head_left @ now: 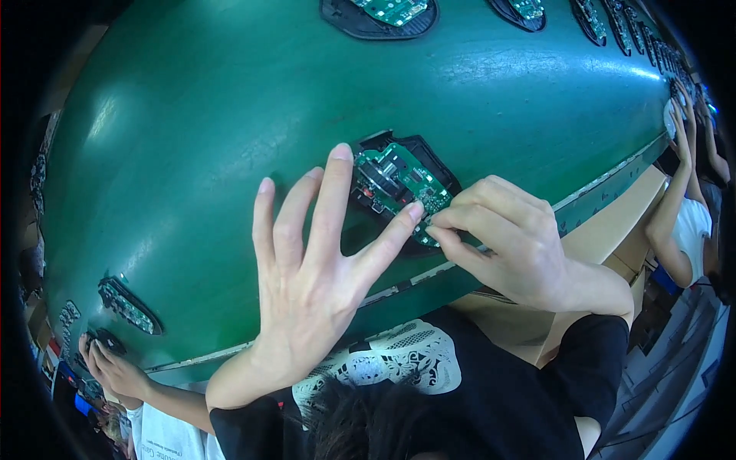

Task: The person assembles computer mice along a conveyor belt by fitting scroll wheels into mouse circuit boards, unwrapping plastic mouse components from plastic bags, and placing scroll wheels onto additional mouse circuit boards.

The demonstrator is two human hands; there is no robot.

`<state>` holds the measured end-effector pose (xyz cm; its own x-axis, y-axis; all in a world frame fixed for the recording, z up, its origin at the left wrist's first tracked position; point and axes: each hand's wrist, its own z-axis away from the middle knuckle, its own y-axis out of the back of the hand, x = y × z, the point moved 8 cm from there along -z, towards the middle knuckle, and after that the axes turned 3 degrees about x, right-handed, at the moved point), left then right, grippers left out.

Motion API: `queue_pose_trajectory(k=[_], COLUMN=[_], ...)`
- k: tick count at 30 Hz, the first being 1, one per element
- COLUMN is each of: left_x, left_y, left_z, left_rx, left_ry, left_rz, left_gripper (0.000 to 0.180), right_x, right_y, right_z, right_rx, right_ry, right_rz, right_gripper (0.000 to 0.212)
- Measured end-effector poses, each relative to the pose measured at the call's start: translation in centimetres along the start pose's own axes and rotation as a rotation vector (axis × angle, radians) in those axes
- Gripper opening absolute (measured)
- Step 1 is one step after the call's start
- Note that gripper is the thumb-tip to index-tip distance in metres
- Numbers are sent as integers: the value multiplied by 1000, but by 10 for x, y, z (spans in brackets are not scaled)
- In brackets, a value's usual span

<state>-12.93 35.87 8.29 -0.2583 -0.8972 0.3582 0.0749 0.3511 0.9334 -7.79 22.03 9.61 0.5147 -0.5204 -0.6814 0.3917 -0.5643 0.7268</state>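
A green circuit board (420, 182) with a dark ribbed wheel (381, 178) sits in a black shell (434, 159), which looks like the base of a computer mouse, on the bench in front of me. My left hand (314, 253) has its fingers spread. Its thumb tip presses on the board's near part and its index fingertip is at the shell's left side. Thumb and index finger of my right hand (510, 241) are pinched together at the board's near right edge. Whatever lies between those fingertips is hidden or too small to tell.
The green bench (207, 153) has a worn front edge (406, 285). Similar boards in black shells (383, 19) line the far side. Another assembly (129, 305) lies at left, near a co-worker's hand (115, 372). Another person's arms (678, 184) are at right, beyond a cardboard box (613, 238).
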Motion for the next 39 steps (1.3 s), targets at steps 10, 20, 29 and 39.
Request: queue_pose_trajectory(k=[10,20,29,39], left_x=[0,-3,-64,-122], left_y=[-3,8,56,132], left_z=[-3,-9,-24,-1], left_rx=[-16,145,308,268], left_ry=[-3,-12,15,186], left_rz=[27,151,-71,-164], left_gripper=[67,69,26,49], right_x=[20,-30,-37,-86], right_y=[12,9,43,56], right_z=[0,-6,-21,-239], right_rx=[-133,-234,-42,395], right_ry=[-101,201,118,721], right_rz=[-185,317,203,410], right_gripper=[18,39,33,13])
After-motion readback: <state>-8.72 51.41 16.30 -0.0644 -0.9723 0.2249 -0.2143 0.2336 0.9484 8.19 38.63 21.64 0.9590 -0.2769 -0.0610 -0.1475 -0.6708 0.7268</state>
